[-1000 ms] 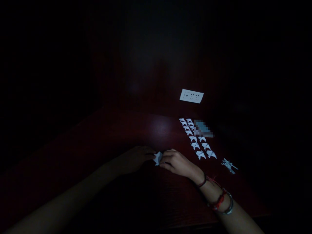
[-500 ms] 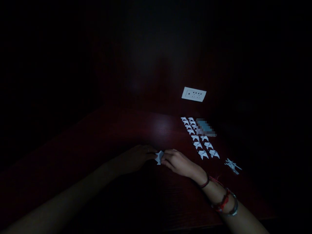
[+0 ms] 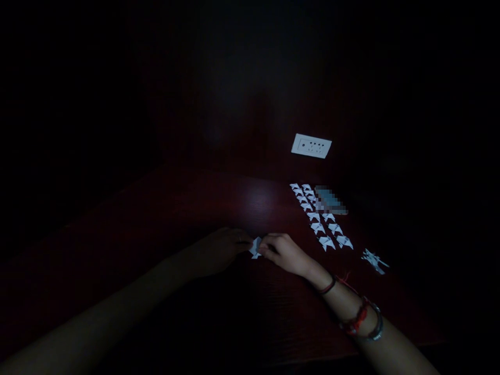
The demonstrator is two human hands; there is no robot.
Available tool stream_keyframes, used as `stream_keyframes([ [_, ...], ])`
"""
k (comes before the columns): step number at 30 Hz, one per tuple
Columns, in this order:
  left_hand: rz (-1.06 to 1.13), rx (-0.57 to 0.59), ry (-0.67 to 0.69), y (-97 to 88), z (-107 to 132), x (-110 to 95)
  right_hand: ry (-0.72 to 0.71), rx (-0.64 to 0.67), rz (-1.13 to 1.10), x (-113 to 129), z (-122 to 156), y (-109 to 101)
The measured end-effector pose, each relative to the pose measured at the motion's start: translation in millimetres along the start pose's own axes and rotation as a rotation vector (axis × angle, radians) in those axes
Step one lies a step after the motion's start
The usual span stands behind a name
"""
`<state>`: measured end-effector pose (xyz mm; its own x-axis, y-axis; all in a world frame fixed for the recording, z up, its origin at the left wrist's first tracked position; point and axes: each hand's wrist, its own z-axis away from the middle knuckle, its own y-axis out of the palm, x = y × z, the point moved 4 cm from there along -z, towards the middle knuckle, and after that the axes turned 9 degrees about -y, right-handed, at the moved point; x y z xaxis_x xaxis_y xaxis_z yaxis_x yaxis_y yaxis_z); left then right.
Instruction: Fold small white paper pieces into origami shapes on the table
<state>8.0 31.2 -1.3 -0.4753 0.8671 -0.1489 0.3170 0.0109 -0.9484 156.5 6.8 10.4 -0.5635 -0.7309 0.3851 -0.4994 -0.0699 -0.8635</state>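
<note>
Between my two hands, low over the dark red table [image 3: 195, 203], is a small piece of folded white paper [image 3: 255, 248]. My left hand [image 3: 221, 250], in deep shadow with a ring on one finger, pinches its left edge. On the other side my right hand [image 3: 284, 252] grips the paper's right edge, fingers bent and closed. Its wrist wears a dark band, a red cord and a metal bracelet. To the right lie two slanting rows of small folded white paper figures [image 3: 326, 242], similar in size to the held one.
A flat bluish object [image 3: 331, 200], blurred by pixels, lies beside the far end of the rows. Nearer on the right is a small heap of thin white paper strips [image 3: 374, 261]. A white socket plate [image 3: 311, 146] is on the wall behind. Surroundings are very dark.
The whole view has shifted slightly, so things sit a little higher. Both hands still hold the paper, with the right fingers slightly more bent over its edge.
</note>
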Motion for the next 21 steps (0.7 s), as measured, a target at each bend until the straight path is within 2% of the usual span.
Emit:
stream_keyframes([
  [10, -0.143, -0.004, 0.053, -5.3, -1.9, -17.0, 0.05, 0.001, 0.014, -3.2, -4.9, 0.0],
  [17, -0.116, 0.031, 0.049, -14.4, 1.9, -26.5, 0.083, -0.01, -0.008, -6.1, -6.0, 1.7],
  [21, -0.092, 0.044, 0.064, -20.8, 2.5, -29.1, 0.084, 0.028, -0.079, -8.3, -3.6, -0.3],
])
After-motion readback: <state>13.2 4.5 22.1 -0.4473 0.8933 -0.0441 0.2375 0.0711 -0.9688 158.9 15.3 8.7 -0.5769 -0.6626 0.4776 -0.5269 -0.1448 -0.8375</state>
